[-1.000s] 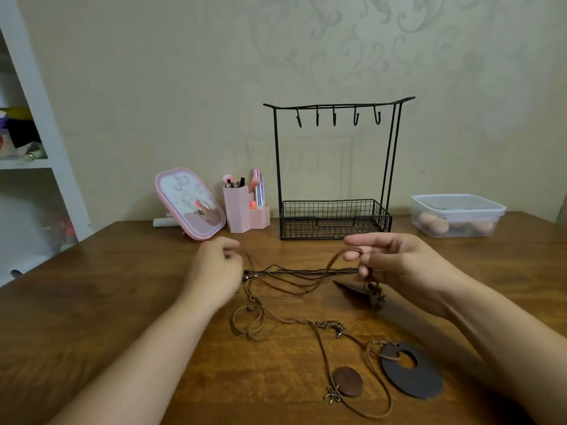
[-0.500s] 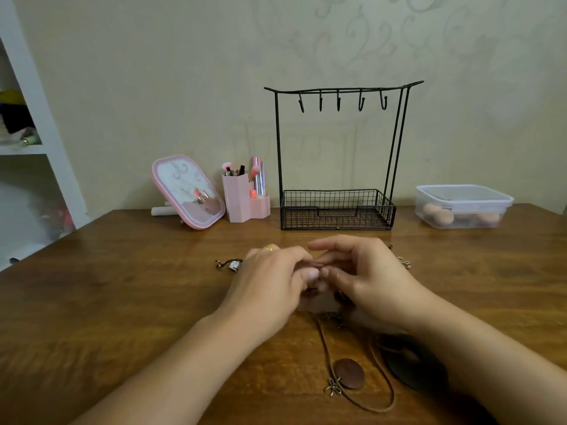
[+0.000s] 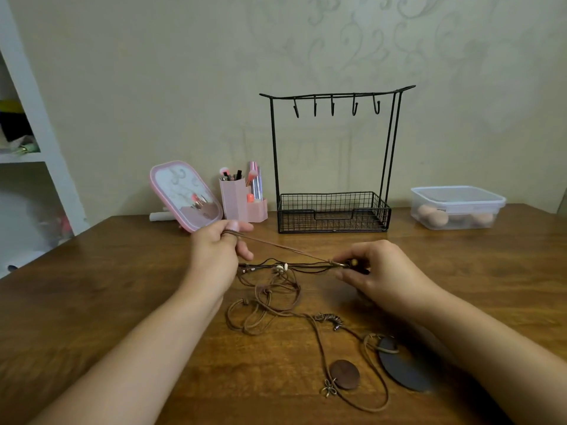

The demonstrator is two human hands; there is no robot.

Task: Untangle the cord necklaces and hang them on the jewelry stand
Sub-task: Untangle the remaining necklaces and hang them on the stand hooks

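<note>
A tangle of brown cord necklaces (image 3: pixel 270 299) lies on the wooden table (image 3: pixel 92 302) between my hands. My left hand (image 3: pixel 217 253) pinches a loop of brown cord and holds it raised, stretched tight toward my right hand (image 3: pixel 374 271), which pinches a small ring and pendant at the cord's other end. A brown oval pendant (image 3: pixel 344 374) and a dark flat disc pendant (image 3: pixel 399 368) lie nearer to me. The black wire jewelry stand (image 3: pixel 334 154) stands behind, its several hooks bare.
A pink mirror (image 3: pixel 184 194) and a pink brush holder (image 3: pixel 239 200) stand left of the stand. A clear lidded box (image 3: pixel 457 207) with sponges sits at the back right. White shelves (image 3: pixel 36 161) rise at the left.
My hands were together over the tangle half a second ago. They have drawn apart, the left one up and left, pulling one cord taut between them.
</note>
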